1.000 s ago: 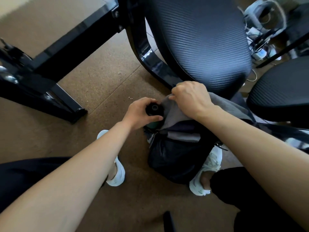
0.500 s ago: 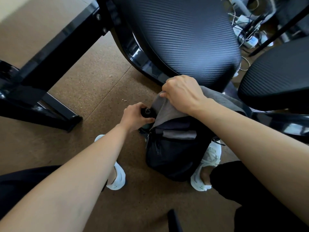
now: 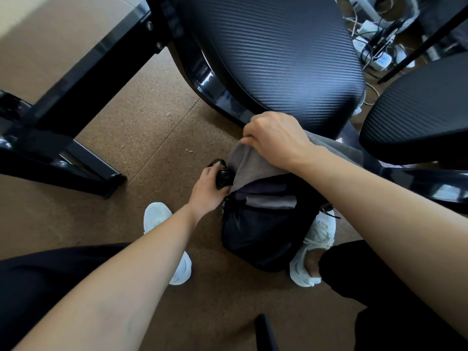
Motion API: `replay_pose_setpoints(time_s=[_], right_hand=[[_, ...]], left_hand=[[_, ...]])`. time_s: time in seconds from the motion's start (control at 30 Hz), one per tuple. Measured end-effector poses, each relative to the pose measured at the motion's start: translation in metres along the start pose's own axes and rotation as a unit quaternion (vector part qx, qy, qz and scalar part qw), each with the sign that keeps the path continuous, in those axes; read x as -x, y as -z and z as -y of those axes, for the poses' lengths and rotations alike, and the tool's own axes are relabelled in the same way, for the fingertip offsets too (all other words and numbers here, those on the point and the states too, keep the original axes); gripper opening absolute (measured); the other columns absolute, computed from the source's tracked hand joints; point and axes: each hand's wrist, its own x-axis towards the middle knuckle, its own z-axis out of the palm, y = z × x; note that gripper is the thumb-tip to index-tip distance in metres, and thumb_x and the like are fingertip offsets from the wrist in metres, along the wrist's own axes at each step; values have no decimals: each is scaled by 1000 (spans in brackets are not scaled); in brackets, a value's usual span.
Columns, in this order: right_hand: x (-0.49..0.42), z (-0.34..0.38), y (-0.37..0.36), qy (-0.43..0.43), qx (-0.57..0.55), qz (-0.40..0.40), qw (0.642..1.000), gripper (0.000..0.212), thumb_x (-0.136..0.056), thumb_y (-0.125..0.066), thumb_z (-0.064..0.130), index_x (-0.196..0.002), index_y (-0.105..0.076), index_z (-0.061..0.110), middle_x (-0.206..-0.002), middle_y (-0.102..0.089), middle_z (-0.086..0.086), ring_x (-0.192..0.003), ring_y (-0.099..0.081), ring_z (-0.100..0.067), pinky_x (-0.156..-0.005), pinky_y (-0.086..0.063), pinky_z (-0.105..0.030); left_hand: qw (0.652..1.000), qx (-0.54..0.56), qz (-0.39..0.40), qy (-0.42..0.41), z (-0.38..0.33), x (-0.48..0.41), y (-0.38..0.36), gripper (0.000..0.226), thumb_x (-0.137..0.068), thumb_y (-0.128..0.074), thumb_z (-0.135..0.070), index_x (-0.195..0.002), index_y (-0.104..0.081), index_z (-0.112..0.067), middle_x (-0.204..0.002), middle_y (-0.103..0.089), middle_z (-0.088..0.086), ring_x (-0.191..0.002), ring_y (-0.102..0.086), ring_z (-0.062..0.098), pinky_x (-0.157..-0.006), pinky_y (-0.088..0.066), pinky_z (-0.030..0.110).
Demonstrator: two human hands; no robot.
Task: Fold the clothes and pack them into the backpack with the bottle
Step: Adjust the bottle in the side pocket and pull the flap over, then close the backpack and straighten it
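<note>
A black chair seat with a woven carbon pattern [image 3: 266, 54] fills the upper part of the head view, above a brown cork-grained floor [image 3: 152, 138]. On that floor a black fabric backpack [image 3: 263, 236] stands upright between the person's white shoes [image 3: 312, 252], just in front of the seat and with its mouth open. A broad grey cloth [image 3: 253, 162] is lifted away from the mouth; whether it is a garment or the bag's own flap cannot be told. Inside the opening lie folded clothes, one dark purple and one grey [image 3: 268, 197], stacked flat, so the folding seems largely done. The right hand [image 3: 276, 138] pinches the top edge of the grey cloth with curled fingers and holds it up and back. The left hand [image 3: 206, 191] is curled round a small dark bottle with a round black cap [image 3: 222, 177], which touches the bag's left edge, with its body hidden below the hand. The step in hand looks like stowing the bottle beside the clothes. The next move probably calls for pushing it straight down while the cloth is kept clear, then lowering the cloth over the load without snagging the cap's strap loop.
</note>
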Motion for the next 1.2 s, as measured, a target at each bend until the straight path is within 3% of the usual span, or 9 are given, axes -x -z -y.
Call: replay_pose_setpoints(time_s=[0.17, 0.33, 0.43, 0.6, 0.67, 0.77, 0.87, 1.03, 1.2], right_hand=[[29, -3, 6, 28, -29, -2, 999, 35, -95, -65, 35, -125, -67, 18, -115, -65, -6, -106, -56, -31, -88, -46, -45], [91, -8, 11, -23, 3, 34, 999, 91, -73, -64, 76, -150, -40, 35, -153, -41, -3, -133, -36, -33, -106, -29, -51], [119, -21, 15, -56, 43, 60, 996, 107, -66, -73, 72, -157, -26, 38, -160, -28, -7, -135, -33, -37, -107, -30, -56], [135, -46, 13, -127, -49, -2, 991, 85, -78, -72, 13, -154, -38, 32, -149, -42, -10, -126, -44, -37, -100, -37, -55], [134, -51, 13, -130, -99, -27, 986, 79, -76, -71, 6, -149, -47, 27, -140, -46, -11, -120, -47, -36, -97, -43, -55], [132, -53, 13, -121, -117, -43, 985, 71, -74, -72, 8, -142, -53, 20, -128, -48, -11, -113, -47, -35, -92, -46, -56], [132, -50, 15, -110, -96, -53, 988, 65, -76, -74, 12, -138, -57, 18, -123, -53, -12, -109, -48, -38, -88, -43, -51], [143, -39, 17, -89, -111, -44, 989, 62, -84, -72, 15, -142, -53, 19, -117, -56, -11, -105, -55, -36, -91, -46, -56], [171, -17, 29, -103, -97, 30, 990, 53, -95, -62, 39, -146, -48, 37, -152, -41, -6, -133, -42, -35, -104, -38, -53]], left_hand=[[981, 91, -80, 152, 25, 39, -9, 73, -88, -66, -28, -154, -34, -28, -148, -47, 0, -126, -57, 24, -104, -50, 46], [954, 164, 29, 249, 32, 61, -29, 77, -89, -70, -27, -156, -34, -18, -150, -49, 8, -134, -51, 29, -108, -46, 42], [943, 162, 135, 259, 26, 65, -44, 64, -89, -72, -33, -146, -49, -16, -149, -52, 9, -134, -50, 30, -112, -42, 44], [929, 164, 183, 276, 7, 76, -45, 78, -99, -66, -29, -160, -23, -7, -162, -34, 12, -142, -43, 32, -111, -37, 40], [913, 188, 208, 298, 0, 82, -39, 80, -101, -63, -31, -161, -16, -8, -156, -43, 13, -123, -58, 28, -112, -40, 46], [882, 265, 235, 312, -12, 84, -25, 43, -99, -68, -23, -133, -45, -13, -117, -70, 9, -99, -69, 24, -94, -56, 44], [858, 316, 269, 303, -28, 88, -14, 32, -95, -71, -18, -126, -66, -12, -123, -73, 7, -112, -68, 25, -99, -55, 42], [844, 310, 281, 337, -65, 112, -2, 27, -102, -60, -23, -127, -61, -15, -120, -72, 8, -109, -68, 29, -100, -51, 46], [853, 369, 189, 316, -87, 124, 17, 15, -104, -48, -15, -116, -56, -13, -103, -70, 6, -63, -74, 17, -52, -56, 29]])
